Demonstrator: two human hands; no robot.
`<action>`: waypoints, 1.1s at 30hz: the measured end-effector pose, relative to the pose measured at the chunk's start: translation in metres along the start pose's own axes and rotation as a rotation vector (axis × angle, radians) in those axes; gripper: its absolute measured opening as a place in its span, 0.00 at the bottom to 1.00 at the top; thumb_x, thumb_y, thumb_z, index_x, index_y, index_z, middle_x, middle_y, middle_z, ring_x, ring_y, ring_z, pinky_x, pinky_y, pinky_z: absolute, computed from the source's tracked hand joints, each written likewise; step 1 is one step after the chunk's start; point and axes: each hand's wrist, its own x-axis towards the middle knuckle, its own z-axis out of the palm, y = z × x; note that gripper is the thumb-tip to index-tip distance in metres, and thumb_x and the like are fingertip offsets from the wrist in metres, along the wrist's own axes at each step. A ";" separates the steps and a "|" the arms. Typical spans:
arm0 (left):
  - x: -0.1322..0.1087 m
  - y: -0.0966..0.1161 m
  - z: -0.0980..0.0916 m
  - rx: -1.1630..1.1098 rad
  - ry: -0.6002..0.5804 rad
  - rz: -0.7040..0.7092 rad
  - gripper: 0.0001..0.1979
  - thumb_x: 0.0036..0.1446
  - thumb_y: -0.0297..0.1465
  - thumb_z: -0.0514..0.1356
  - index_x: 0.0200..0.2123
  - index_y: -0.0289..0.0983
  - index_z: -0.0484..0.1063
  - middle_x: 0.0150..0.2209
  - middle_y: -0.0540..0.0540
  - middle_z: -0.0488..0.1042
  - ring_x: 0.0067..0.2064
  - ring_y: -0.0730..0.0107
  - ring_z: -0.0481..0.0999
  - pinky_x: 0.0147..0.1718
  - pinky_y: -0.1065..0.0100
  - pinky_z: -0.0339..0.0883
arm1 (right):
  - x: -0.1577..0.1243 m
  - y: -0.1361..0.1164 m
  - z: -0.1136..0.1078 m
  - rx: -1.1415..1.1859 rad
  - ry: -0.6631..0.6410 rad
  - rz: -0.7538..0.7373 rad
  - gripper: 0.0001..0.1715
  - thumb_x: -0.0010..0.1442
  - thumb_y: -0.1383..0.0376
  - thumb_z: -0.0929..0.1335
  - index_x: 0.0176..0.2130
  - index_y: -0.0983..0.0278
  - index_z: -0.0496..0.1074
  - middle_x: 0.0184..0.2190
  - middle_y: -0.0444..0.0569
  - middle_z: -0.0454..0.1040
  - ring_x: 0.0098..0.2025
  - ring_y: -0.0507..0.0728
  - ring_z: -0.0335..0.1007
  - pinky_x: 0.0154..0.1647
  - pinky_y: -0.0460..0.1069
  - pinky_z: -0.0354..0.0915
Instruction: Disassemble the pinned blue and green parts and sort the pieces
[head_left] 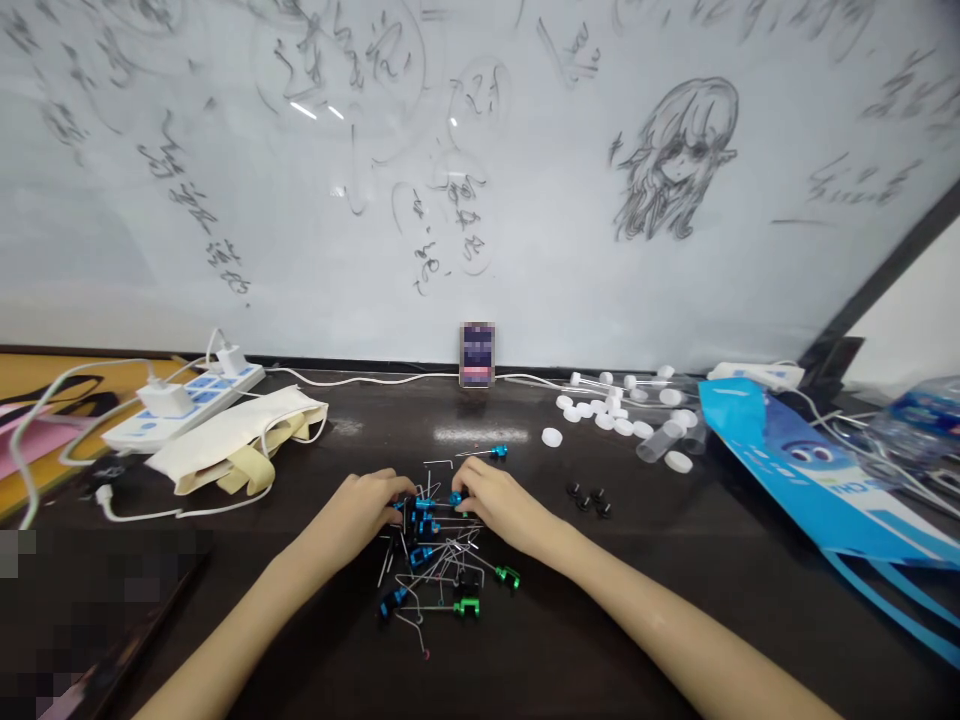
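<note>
A loose pile of thin bent metal wires with small blue, green and black metal fittings lies on the dark table between my hands. My left hand (375, 502) is at the pile's left edge, fingers curled down among the black and blue pieces; what it pinches is hidden. My right hand (491, 500) reaches in from the right, its fingertips closed at a blue fitting (456, 498). One wire with a blue fitting (499, 452) lies apart, just beyond my right hand. Green fittings (466, 607) lie at the near side of the pile.
White round caps (552, 437) and clear tubes (660, 441) lie at the back right, with small black parts (589, 499) nearer. A blue bag (795, 460) is on the right. A power strip (184, 408) and cream pouch (240, 440) lie left. A phone (478, 355) leans against the whiteboard (525, 250).
</note>
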 end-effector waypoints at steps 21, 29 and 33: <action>-0.005 -0.019 -0.001 0.086 0.178 -0.090 0.09 0.61 0.26 0.48 0.38 0.37 0.68 0.38 0.45 0.69 0.37 0.64 0.73 0.38 0.66 0.63 | 0.004 0.028 0.015 0.526 0.390 0.247 0.14 0.63 0.57 0.61 0.43 0.63 0.63 0.26 0.44 0.71 0.28 0.53 0.71 0.33 0.49 0.67; -0.003 -0.013 -0.007 -0.065 0.322 0.009 0.09 0.63 0.28 0.48 0.42 0.40 0.66 0.41 0.47 0.68 0.40 0.67 0.72 0.42 0.67 0.63 | 0.005 0.032 0.013 0.542 0.435 0.252 0.14 0.63 0.56 0.61 0.42 0.64 0.65 0.24 0.43 0.70 0.27 0.53 0.69 0.32 0.48 0.66; -0.002 -0.013 -0.006 -0.008 0.269 -0.024 0.10 0.61 0.25 0.48 0.39 0.39 0.68 0.40 0.46 0.70 0.38 0.66 0.73 0.40 0.67 0.63 | 0.004 0.032 0.013 0.518 0.479 0.236 0.14 0.63 0.58 0.62 0.45 0.63 0.66 0.29 0.46 0.71 0.32 0.54 0.70 0.38 0.50 0.66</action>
